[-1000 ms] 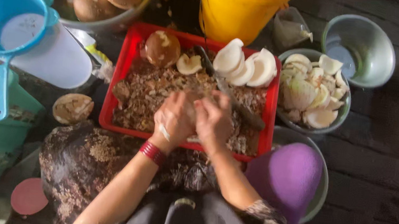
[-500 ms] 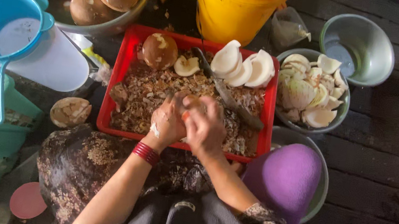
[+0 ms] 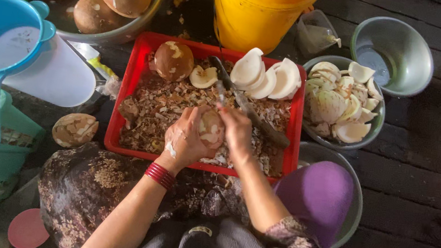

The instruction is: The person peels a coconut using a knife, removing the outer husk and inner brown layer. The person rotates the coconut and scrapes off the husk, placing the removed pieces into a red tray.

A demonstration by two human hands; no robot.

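Brown-skinned coconut piece [image 3: 211,128] mid-peel over the red tray [image 3: 120,102], centre frame.
Left hand [image 3: 185,142] cups it closed; right hand [image 3: 237,132] grips a tool, probably a peeler [image 3: 218,91]; next likely calls for turning the piece.

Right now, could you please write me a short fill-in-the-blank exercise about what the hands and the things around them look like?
1. The left hand holds a piece of coconut over the ____ tray.
2. The left wrist wears ____ bangles.
3. The knife lies across the tray, pointing toward the ____ bucket.
4. The metal bowl right of the tray holds ____ coconut pieces.

Missing words: red; red; yellow; white
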